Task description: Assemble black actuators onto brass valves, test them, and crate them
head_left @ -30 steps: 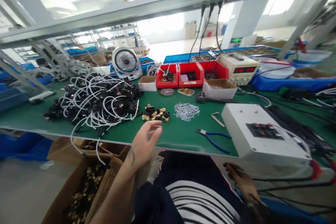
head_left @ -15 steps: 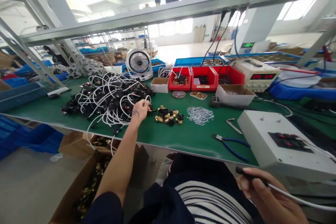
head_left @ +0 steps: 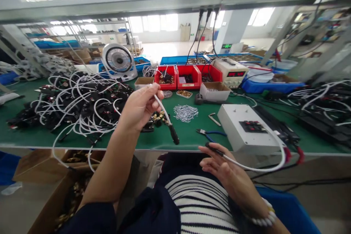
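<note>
A freed cable in the left hand, its mate in the right

Clock centre: the dangling dark tip; twelve is the bench's far side. Half a second ago the left hand [head_left: 137,109] was at the margin of the cable heap [head_left: 82,106], out at nine to ten. Now it is clear of it, at ten, with thumb and fingertips pinched on a white cable [head_left: 162,108] whose dark tip [head_left: 173,134] hangs above the green bench [head_left: 153,142]. The right hand [head_left: 223,164], at four, has risen and turned palm up, a black connector [head_left: 215,149] along its half-unfolded fingers; how firmly it is gripped I cannot tell. Its white lead [head_left: 282,153] loops round toward the grey box [head_left: 233,117] at three. The hands are apart, and each now has a dark cable end to work with, which I judge to be the useful change.

Edges: the bench's front edge [head_left: 164,150] crosses at six, with the right hand on the body's side of it. Brass fittings [head_left: 160,118] sit close at ten, silver hooks [head_left: 185,112] at one, blue-handled cutters [head_left: 204,132] at three. Bare green shows between tip and cutters, and the air between the hands is open. The tightest side looks like three to four, where the box's corner and that loop could snag a sleeve.
</note>
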Demonstrator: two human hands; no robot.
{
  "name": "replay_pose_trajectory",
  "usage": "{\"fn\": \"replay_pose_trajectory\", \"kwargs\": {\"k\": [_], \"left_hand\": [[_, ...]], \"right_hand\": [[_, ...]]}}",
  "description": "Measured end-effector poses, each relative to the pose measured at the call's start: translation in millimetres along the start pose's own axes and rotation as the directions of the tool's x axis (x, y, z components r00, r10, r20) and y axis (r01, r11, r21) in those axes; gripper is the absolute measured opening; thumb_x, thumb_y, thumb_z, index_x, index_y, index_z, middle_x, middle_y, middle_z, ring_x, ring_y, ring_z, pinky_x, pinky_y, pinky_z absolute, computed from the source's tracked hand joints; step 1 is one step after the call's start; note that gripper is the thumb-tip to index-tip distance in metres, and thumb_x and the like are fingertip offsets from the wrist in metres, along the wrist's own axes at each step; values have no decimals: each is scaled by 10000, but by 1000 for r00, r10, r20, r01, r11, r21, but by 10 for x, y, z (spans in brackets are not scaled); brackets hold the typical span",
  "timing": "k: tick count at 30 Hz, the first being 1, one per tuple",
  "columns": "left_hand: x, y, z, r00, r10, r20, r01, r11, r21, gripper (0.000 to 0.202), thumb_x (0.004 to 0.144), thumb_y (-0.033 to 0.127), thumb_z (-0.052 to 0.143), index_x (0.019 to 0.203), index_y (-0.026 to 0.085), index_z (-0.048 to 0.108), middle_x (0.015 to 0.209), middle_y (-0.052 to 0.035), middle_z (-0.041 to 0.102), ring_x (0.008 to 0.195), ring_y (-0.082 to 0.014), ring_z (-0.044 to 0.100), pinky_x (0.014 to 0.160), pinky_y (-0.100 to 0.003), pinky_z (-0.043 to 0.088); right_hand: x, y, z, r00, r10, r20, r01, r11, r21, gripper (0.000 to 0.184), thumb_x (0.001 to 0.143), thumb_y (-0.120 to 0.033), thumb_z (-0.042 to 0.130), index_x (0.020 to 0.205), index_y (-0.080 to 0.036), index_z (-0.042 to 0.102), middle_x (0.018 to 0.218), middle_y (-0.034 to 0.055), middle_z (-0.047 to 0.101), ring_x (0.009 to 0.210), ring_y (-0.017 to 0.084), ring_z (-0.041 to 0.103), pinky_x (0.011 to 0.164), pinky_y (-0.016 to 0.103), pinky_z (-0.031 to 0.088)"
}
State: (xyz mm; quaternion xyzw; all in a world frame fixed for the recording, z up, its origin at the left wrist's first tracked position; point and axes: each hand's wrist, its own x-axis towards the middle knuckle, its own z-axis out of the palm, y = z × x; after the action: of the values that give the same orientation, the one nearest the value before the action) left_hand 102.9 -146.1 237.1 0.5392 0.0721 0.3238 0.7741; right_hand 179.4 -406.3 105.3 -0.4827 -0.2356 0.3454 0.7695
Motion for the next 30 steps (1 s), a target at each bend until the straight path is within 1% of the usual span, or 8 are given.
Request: {"fn": "replay_pose_trajectory", "kwargs": {"k": [7,15,17,19,21,23,26,30], "left_hand": [[-311,-600,197,993,-121,13,121,992,-46,267,803,338,757,802,142,575,702,47,592,489,-24,538,508,-137,536],[-1064,-936,13,950,-295,-98,310,926,216,289,836,400,677,908,152,546,760,-9,645,570,-147,671,586,-311,607],[-1145,-970,-91,948,-244,-203,298,904,306,332,800,352,727,1003,156,552,929,-57,660,751,-192,703,722,-376,618],[-1182,-965,-145,953,13,-304,154,841,519,418,770,298,761,1109,175,549,1155,-92,605,1037,-225,653,927,-409,566],[-1199,-933,-116,937,303,-173,-64,638,768,369,807,262,728,1132,197,565,1240,-84,574,1188,-223,574,1034,-394,500],[-1208,-902,-9,935,335,112,-264,454,851,212,884,247,653,1085,208,597,1149,-54,648,1116,-195,624,976,-338,527],[-1210,-896,201,920,136,368,-385,492,781,110,928,226,620,1038,232,625,950,15,732,857,-131,706,774,-219,556],[-1204,-917,352,909,151,390,-403,559,724,78,931,241,633,1000,212,652,890,3,752,797,-132,715,737,-206,550]], "right_hand": [[29,-65,93,995,96,41,-101,985,137,479,766,-482,808,1191,-340,640,1276,58,695,931,177,738,865,329,574],[28,-79,77,998,-9,-62,18,989,147,182,821,-301,795,985,-274,721,800,-20,755,664,61,672,670,154,533],[10,-63,86,999,-34,-41,38,995,92,158,832,-293,785,972,-263,718,752,-25,738,658,67,672,659,159,528],[-3,-43,102,998,-59,-11,59,998,25,145,847,-284,769,978,-254,714,730,-27,727,653,72,674,658,169,529],[-9,-23,116,996,-83,14,84,996,-35,145,855,-277,758,990,-250,710,725,-29,722,646,79,675,659,186,537],[-15,-13,123,993,-112,26,113,991,-73,155,852,-271,759,996,-253,705,736,-32,719,638,85,674,653,203,546],[-38,-30,118,991,-135,23,137,982,-133,164,827,-265,778,975,-254,707,796,-25,713,636,97,674,637,228,557],[-97,-131,88,987,-162,15,163,977,-137,234,891,-343,707,1114,-274,690,830,2,723,620,124,672,637,289,571]]}}
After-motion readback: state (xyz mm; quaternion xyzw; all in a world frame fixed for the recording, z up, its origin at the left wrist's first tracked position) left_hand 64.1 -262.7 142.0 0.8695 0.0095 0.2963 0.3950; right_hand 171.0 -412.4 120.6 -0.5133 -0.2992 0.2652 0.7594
